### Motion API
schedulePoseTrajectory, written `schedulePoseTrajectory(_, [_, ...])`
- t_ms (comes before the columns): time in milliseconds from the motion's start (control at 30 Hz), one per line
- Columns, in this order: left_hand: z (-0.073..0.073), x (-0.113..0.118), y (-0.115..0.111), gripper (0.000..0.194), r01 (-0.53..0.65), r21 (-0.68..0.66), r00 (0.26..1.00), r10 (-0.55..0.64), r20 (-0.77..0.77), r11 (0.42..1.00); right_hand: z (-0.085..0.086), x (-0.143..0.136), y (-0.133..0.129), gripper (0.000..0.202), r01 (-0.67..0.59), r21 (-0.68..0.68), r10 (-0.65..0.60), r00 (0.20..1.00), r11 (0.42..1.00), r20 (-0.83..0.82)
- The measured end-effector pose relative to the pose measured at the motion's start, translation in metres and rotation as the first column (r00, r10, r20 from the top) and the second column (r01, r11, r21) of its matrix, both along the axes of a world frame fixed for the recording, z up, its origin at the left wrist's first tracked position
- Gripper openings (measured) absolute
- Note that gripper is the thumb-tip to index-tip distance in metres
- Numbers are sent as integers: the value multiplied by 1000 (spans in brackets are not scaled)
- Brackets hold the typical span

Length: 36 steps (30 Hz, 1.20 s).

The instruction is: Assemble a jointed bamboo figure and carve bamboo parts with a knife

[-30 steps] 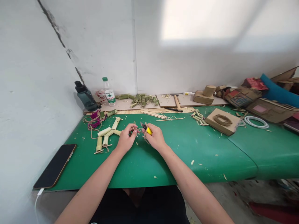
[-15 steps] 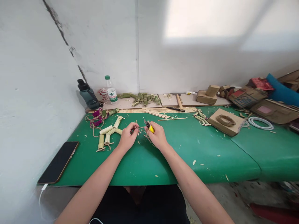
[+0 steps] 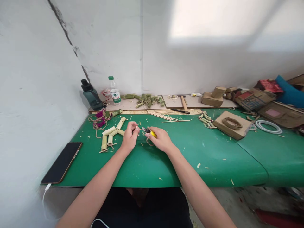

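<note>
My right hand [image 3: 160, 137] is closed round a yellow-handled utility knife [image 3: 153, 134], whose blade points left to the fingertips of my left hand. A thin brown cord [image 3: 149, 142] curves in a loop by my right fingers. With thumb and fingers pinched together, my left hand [image 3: 130, 136] grips what looks like the cord's end at the blade tip; the fingers hide most of it. Just left of that hand, a jointed figure of pale bamboo tubes [image 3: 109, 130] lies on the green table mat [image 3: 152, 167], thin sticks through its ends.
Purple yarn and twine [image 3: 101, 118], a water bottle [image 3: 91, 96] and a plastic bottle [image 3: 115, 95] are at back left. Bamboo pieces [image 3: 149, 100], thin sticks [image 3: 161, 114] and a hammer [image 3: 184, 104] line the back. A phone [image 3: 62, 163] lies front left, a cardboard block [image 3: 232, 125] right.
The knife has turned so its blade points more to the left, and its tip is now at my left fingers. The cord now loops below my right fingers. The view has shifted slightly.
</note>
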<state>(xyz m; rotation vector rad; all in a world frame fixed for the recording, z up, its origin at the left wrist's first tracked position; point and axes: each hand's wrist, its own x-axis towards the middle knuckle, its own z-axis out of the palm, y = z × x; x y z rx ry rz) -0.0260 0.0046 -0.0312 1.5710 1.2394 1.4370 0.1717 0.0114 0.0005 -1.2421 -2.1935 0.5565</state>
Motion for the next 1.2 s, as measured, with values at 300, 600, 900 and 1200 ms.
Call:
schedulePoseTrajectory(300, [-1, -1, -1, 15, 8, 1, 999, -8, -40, 1000, -1, 6, 1, 31, -60, -13, 61, 994, 998, 91])
schedulePoseTrajectory(600, [0, -1, -2, 15, -6, -4, 997, 5, -77, 1000, 3, 5, -1, 26, -46, -35, 51, 984, 998, 168])
schedulePoseTrajectory(900, [0, -1, -2, 17, -30, -9, 993, 29, -116, 1000, 5, 5, -1, 32, -24, -61, 37, 974, 998, 223])
schedulePoseTrajectory(1200, [-3, -1, -1, 19, -37, -12, 991, 35, -127, 999, 6, 0, -3, 31, 61, -56, -47, 974, 997, 222])
